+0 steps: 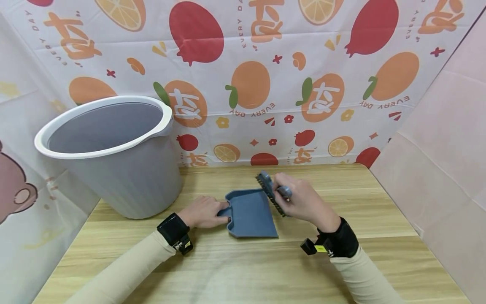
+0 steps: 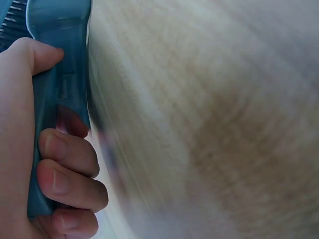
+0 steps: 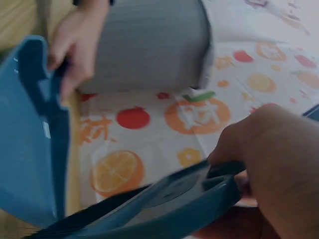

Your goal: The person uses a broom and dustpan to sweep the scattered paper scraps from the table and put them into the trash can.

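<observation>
My left hand [image 1: 205,212] grips the handle of a blue dustpan [image 1: 250,213], which lies on the wooden table. In the left wrist view, its fingers curl round the blue handle [image 2: 45,104], with the thumb along the top. My right hand [image 1: 303,198] holds a small blue hand brush [image 1: 267,182] by its handle. The brush is at the dustpan's right, open edge, its dark bristles facing left toward the pan. The right wrist view shows the brush [image 3: 164,204] in the near part and the dustpan [image 3: 30,134] at the left. Whether the bristles touch the pan I cannot tell.
A tall grey bin [image 1: 129,177] with a white rim stands at the table's back left, just beyond my left hand. Behind the wooden table [image 1: 235,270] hangs a fruit-patterned cloth [image 1: 250,126]. A pale cloth wall [image 1: 436,169] borders the right side.
</observation>
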{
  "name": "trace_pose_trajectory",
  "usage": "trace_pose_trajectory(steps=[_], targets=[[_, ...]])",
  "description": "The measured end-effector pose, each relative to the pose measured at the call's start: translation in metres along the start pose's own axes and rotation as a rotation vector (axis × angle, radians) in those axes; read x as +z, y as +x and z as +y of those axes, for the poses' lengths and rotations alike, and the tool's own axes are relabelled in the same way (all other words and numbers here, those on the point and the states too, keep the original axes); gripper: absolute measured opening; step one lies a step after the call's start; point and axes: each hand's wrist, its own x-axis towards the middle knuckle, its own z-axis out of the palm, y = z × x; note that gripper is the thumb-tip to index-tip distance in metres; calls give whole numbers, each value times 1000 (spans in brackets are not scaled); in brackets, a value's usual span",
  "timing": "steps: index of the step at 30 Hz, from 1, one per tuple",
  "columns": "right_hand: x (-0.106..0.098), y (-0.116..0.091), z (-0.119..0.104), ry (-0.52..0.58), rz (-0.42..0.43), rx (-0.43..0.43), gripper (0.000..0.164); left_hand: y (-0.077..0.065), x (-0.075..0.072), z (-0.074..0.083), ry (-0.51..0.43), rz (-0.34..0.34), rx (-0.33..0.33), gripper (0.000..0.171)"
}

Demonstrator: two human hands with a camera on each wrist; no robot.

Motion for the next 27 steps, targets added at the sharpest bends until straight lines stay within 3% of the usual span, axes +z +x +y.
trace_pose_trajectory(steps=[3, 7, 12, 19, 27], targets=[[12, 3, -6, -81, -16, -115, 34, 0, -2, 3, 1, -30, -32, 27], [26, 2, -16, -249, -104, -214, 45, 1, -3, 4, -1, -43, -48, 31], [41, 0, -23, -361, -256, -269, 34, 2, 0, 3, -10, -31, -45, 31], [47, -5, -26, -328, -382, -252, 21, 1, -1, 5, -8, -24, -31, 31], [48, -10, -32, -268, -488, -210, 17, 1, -1, 4, 7, -20, -27, 26]])
